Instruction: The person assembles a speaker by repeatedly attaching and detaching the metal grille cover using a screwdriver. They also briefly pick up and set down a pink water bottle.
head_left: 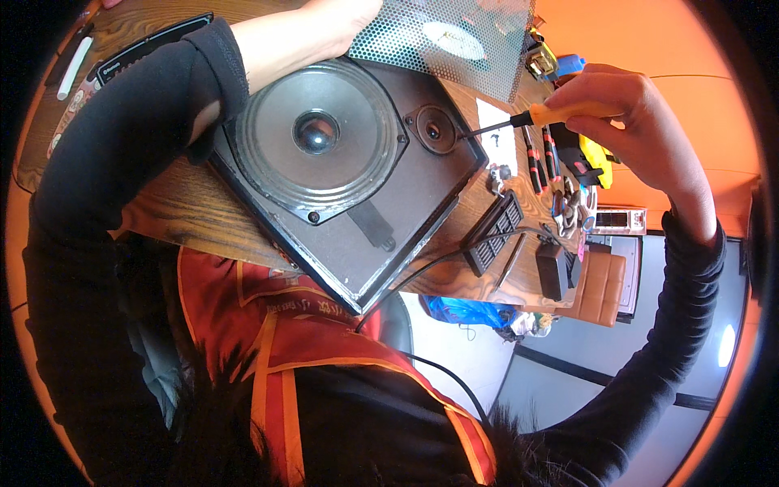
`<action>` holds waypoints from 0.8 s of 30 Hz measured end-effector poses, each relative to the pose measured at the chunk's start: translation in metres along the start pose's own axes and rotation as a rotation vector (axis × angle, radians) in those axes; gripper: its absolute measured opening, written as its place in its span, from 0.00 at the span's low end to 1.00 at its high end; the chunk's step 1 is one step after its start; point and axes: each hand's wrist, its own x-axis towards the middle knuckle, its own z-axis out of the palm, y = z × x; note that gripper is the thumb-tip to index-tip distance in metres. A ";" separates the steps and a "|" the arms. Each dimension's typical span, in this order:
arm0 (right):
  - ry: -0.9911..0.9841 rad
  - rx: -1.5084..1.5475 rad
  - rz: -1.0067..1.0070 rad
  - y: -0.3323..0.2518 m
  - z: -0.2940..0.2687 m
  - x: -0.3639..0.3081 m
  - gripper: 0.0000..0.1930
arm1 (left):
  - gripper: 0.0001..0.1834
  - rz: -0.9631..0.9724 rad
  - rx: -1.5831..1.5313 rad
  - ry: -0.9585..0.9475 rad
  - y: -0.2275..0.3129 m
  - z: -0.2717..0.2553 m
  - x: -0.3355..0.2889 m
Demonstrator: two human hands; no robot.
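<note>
A black speaker box [373, 260] lies tilted across the wooden table, its front facing up. It carries a large round woofer cone [268, 146] and a small tweeter [433, 130]. My right hand [608, 97] is closed round the yellow handle of a screwdriver [560, 112]. The screwdriver's shaft points left, with its tip at the tweeter's right rim. My left hand [347, 18] is at the far side of the box, beside a perforated metal grille [446, 40]. Its fingers are out of sight, so whether it grips the grille is unclear.
Red-and-black pliers [535, 162] and a black slotted panel [493, 234] lie to the right. A black cable [438, 258] runs past the box's near edge. A white marker [75, 68] is at far left. A brown chair back [599, 288] stands beyond the table.
</note>
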 end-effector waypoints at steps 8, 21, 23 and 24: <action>-0.142 -0.061 0.335 0.013 -0.007 -0.006 0.08 | 0.10 -0.004 -0.030 -0.038 0.001 -0.001 -0.001; 0.133 -0.044 0.183 0.017 0.008 -0.007 0.12 | 0.10 -0.022 0.001 -0.034 0.004 0.001 -0.002; 0.204 -0.026 -0.003 0.021 0.012 -0.009 0.14 | 0.10 -0.045 -0.011 -0.042 0.005 0.001 -0.002; 0.201 0.015 0.027 0.022 0.013 -0.011 0.15 | 0.10 -0.058 -0.015 -0.047 0.005 0.001 -0.002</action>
